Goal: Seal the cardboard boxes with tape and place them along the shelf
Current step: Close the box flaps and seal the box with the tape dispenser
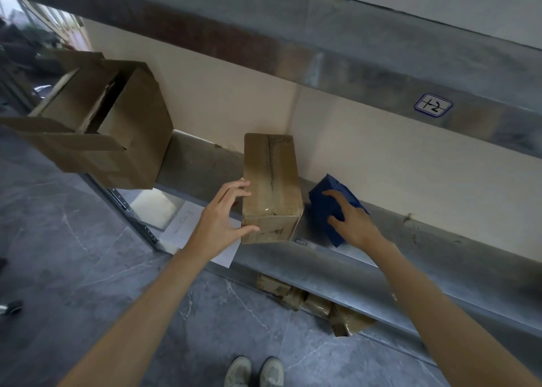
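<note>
A small closed cardboard box (271, 181) with clear tape along its top seam lies on the grey metal shelf (381, 257), its near end at the shelf's front edge. My left hand (223, 219) rests against its left side and near end, fingers spread on the cardboard. Just right of the box sits a blue tape dispenser (328, 208). My right hand (355, 222) lies on top of the dispenser with fingers curled over it.
A larger cardboard box (111, 128) with open flaps stands on the shelf at the left. An upper shelf (381, 73) with a label hangs overhead. More taped packages (311, 298) lie below the shelf. White paper (199, 228) lies under my left wrist. My shoes are on the grey floor.
</note>
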`<state>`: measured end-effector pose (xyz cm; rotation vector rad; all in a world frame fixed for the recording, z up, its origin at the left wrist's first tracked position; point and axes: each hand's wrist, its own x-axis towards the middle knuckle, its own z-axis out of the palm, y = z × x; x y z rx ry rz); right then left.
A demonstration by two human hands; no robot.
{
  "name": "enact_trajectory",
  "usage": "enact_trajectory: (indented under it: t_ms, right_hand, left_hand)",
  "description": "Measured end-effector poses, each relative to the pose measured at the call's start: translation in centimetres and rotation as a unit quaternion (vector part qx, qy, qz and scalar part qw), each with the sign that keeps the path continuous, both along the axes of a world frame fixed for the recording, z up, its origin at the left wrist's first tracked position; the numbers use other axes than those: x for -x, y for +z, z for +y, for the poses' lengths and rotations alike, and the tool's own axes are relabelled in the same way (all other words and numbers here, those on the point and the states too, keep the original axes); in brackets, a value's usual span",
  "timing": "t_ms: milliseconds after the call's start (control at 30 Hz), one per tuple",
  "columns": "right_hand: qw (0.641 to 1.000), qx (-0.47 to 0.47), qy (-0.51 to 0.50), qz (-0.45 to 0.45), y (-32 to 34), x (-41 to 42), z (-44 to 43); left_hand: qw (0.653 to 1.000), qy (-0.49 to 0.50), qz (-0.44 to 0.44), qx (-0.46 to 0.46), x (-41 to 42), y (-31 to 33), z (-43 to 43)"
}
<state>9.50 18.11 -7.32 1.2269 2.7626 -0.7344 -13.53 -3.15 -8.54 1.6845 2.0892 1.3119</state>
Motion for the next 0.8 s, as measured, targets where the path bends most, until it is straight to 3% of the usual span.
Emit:
enact_trajectory:
  t_ms: [267, 433, 600, 700, 800]
  right_hand:
    - [0.999, 0.036, 0.009, -0.008, -2.4, 0.7, 1.8]
    - [0.993, -0.077, 0.034, -0.087, -1.8, 0.6, 1.2]
    - [0.981, -0.165, 0.025, -0.100, -0.6, 0.7, 0.2]
    - [0.973, -0.219, 0.008, -0.070, 0.7, 0.3, -0.7]
    - [0.979, -0.194, 0.003, 0.068, 2.2, 0.0, -2.1]
  left_hand:
    - [1.000, -0.007, 0.007, -0.006, 0.2, -0.2, 0.1]
    - [1.000, -0.007, -0.002, -0.012, 0.2, -0.5, 0.1]
    - [1.000, -0.007, -0.004, -0.011, 0.1, -0.5, 0.0]
    - [1.000, -0.015, -0.005, -0.009, 0.2, -0.4, 0.0]
    - [1.000, -0.018, 0.010, -0.004, 0.4, -0.2, -0.2]
